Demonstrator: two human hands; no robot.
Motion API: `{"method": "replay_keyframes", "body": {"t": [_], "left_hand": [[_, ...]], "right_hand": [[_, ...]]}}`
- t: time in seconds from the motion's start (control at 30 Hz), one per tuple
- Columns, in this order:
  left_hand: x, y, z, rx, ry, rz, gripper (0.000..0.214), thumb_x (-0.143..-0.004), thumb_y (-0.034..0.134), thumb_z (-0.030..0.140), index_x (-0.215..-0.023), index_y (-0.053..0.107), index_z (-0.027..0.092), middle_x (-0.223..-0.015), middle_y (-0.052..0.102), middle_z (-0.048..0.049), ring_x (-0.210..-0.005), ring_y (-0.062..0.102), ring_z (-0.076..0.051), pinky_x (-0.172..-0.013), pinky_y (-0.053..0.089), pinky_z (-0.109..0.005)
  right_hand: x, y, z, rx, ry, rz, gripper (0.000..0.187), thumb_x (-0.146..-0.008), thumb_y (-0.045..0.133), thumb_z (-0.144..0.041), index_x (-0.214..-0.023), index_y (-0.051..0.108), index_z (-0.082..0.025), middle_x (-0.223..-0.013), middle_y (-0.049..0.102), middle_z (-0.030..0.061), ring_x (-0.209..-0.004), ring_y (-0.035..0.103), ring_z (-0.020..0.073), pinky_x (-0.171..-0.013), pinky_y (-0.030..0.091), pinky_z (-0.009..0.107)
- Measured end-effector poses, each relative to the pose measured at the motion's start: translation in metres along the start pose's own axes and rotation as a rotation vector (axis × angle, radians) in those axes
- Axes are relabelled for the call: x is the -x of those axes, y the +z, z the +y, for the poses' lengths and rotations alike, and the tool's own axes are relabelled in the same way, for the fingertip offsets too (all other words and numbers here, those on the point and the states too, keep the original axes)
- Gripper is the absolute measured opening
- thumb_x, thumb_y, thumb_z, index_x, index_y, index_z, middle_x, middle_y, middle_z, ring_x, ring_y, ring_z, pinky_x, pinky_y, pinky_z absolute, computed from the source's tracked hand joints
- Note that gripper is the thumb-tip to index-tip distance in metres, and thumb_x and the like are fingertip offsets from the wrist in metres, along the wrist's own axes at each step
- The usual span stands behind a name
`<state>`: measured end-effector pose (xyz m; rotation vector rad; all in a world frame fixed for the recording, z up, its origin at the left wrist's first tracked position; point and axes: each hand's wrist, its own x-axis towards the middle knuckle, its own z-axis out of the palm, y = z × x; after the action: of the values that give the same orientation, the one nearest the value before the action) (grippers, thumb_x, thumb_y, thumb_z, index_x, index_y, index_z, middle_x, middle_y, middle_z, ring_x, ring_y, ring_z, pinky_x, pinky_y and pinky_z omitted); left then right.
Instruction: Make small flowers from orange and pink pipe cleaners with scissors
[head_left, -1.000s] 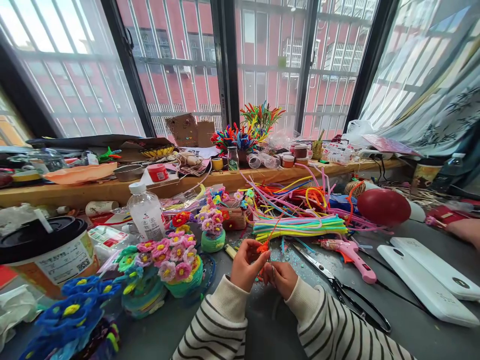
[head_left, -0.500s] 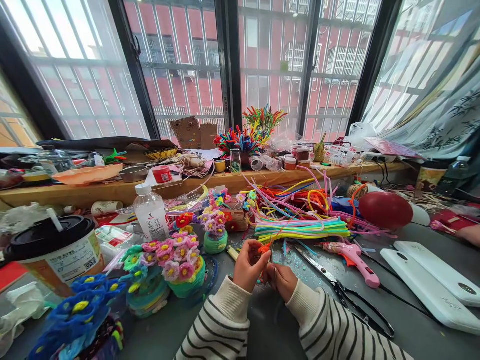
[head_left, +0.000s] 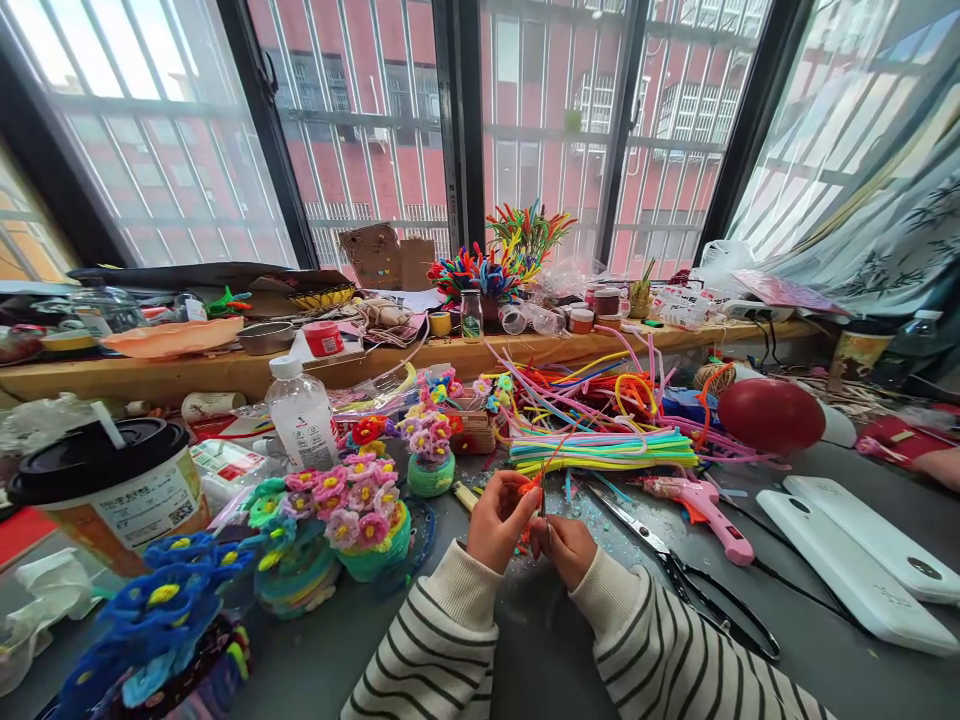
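Observation:
My left hand pinches a small orange pipe-cleaner piece just above the grey table. My right hand is closed close beside it, fingers pinched on the same piece or on a thin stem I cannot make out well. Both sleeves are striped black and white. Several finished pipe-cleaner flower pots stand to the left: a pink one, a purple one and a blue one. A bundle of straight coloured pipe cleaners lies just beyond my hands.
Scissors and a pink glue gun lie right of my hands. Two white flat cases, a red balloon, a plastic bottle and a lidded cup crowd the table. Another person's hand shows at far right.
My hands have stayed together on the orange piece, with the fingers shifting slightly as they work it. The view has moved a little; nothing else on the table has moved.

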<state>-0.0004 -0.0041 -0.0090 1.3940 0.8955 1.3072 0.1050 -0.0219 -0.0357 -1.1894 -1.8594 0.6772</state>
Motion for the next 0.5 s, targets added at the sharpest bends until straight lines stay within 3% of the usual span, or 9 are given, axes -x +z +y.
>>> {"method": "replay_keyframes", "body": {"t": [0.3, 0.5], "left_hand": [[0.0001, -0.0043, 0.0014, -0.012, 0.003, -0.035, 0.017, -0.065, 0.048, 0.029, -0.071, 0.046, 0.014, -0.059, 0.050, 0.0008, -0.057, 0.048, -0.009, -0.055, 0.038, -0.021], [-0.0020, -0.0069, 0.0030, 0.120, -0.043, 0.020, 0.019, -0.067, 0.045, 0.031, -0.076, 0.045, 0.014, -0.059, 0.046, 0.0025, -0.051, 0.048, -0.008, -0.050, 0.040, -0.021]], "right_hand": [[-0.0012, -0.0017, 0.0051, 0.116, -0.007, 0.007, 0.062, -0.071, 0.009, -0.057, -0.045, 0.047, -0.016, -0.044, 0.049, 0.0024, -0.044, 0.046, 0.0106, -0.045, 0.033, 0.022], [-0.0013, -0.0020, 0.0081, 0.173, 0.003, 0.012, 0.058, -0.072, 0.013, -0.056, -0.046, 0.047, -0.016, -0.045, 0.050, 0.0018, -0.045, 0.047, 0.0103, -0.047, 0.033, 0.021]]}}
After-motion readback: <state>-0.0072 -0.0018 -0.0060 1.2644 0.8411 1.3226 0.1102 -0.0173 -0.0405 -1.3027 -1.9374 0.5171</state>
